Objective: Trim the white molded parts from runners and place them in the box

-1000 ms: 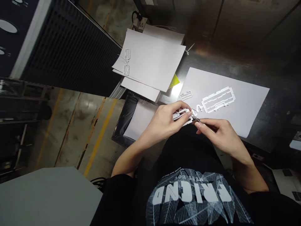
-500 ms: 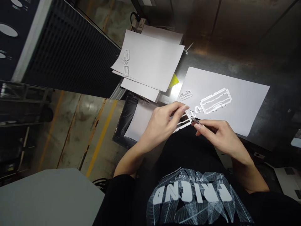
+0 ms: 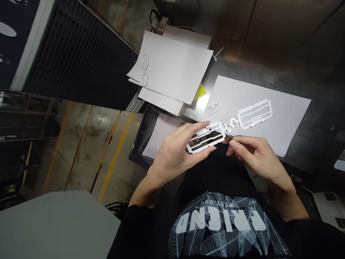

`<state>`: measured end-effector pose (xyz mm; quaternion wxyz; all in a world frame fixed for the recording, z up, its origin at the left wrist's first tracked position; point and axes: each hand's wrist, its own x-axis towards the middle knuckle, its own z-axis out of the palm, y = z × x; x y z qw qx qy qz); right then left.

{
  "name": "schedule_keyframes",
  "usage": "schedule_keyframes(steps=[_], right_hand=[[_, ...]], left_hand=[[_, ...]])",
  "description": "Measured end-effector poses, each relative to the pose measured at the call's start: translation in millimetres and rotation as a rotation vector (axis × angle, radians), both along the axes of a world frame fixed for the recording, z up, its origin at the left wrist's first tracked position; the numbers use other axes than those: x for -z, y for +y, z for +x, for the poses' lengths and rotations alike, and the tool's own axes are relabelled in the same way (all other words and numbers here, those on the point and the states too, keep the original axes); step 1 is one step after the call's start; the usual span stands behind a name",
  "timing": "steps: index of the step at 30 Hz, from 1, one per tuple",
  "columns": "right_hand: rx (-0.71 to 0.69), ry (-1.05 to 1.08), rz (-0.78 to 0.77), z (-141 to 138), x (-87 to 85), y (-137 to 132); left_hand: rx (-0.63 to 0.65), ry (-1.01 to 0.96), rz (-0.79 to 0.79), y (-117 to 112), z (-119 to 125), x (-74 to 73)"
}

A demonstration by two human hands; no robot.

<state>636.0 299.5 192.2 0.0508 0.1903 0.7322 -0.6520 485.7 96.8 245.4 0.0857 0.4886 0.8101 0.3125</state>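
My left hand [image 3: 178,151] pinches one end of a white plastic frame part [image 3: 207,138], thumb below and fingers above. The part is a long piece: a second frame section [image 3: 256,113] joins it through a curved link [image 3: 231,124] and hangs over a white sheet [image 3: 285,118]. My right hand [image 3: 254,154] is closed on a thin metal tool [image 3: 230,136], whose tip touches the part near the link. A small white plastic piece [image 3: 213,108] lies on the sheet beside the part.
A stack of white sheets [image 3: 175,68] lies at the back left of the metal table [image 3: 269,61], with small white frame pieces [image 3: 145,70] on its left edge and a yellow tag [image 3: 199,92] under it. A black bin [image 3: 147,133] with white sheet inside stands below the table's edge.
The part has been turned and lifted off the sheet: its near frame now shows fully in my left hand, and the far section has shifted right. My right hand stays at the link.
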Motion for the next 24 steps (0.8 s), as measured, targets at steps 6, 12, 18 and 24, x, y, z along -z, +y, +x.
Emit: schedule_keyframes(steps=[6, 12, 18, 24], right_hand=[[0.050, 0.062, -0.003, 4.4, -0.2, -4.3], [0.094, 0.079, 0.055, 7.4, -0.3, -7.6], [0.312, 0.261, -0.282, -4.7, 19.3, -26.8], [0.539, 0.388, -0.436, -24.9, 20.9, -52.8]], left_hand=[[0.039, 0.104, 0.117, -0.9, 1.8, 1.6], [-0.084, 0.108, 0.212, -0.7, 5.6, 6.6], [-0.304, 0.124, 0.259, 4.0, 15.6, 13.0], [-0.297, 0.269, 0.362, 16.0, 47.8, 38.2]])
